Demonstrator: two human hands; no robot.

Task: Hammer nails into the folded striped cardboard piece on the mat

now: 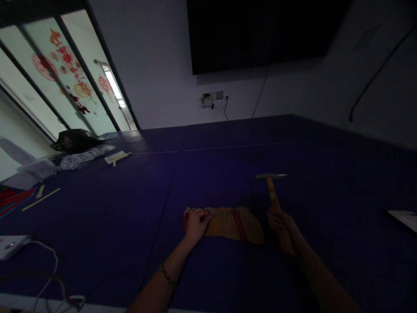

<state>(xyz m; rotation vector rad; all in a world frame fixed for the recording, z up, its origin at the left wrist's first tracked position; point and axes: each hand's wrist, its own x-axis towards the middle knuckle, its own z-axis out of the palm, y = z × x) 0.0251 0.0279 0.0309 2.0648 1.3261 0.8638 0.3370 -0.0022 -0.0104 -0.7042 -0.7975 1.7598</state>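
A torn piece of brown cardboard [224,227] with red and yellow print lies flat on the dark blue table. Small dark marks or bits run along its upper edge, too small to name. At its left part rests my left hand [197,224], thumb and fingers pinched together near the upper edge; what they hold, if anything, I cannot make out. To the right of the cardboard, my right hand [279,219] is wrapped round the wooden handle of a hammer [273,193]. The hammer's narrow metal head points away from me, apart from the cardboard.
The blue table [208,174] reaches to the wall. At the left lie a black bag [76,140], plastic packets [84,157], yellow strips [41,200] and a white power strip [13,247] with cables. A flat light-coloured object [404,219] lies at the right edge.
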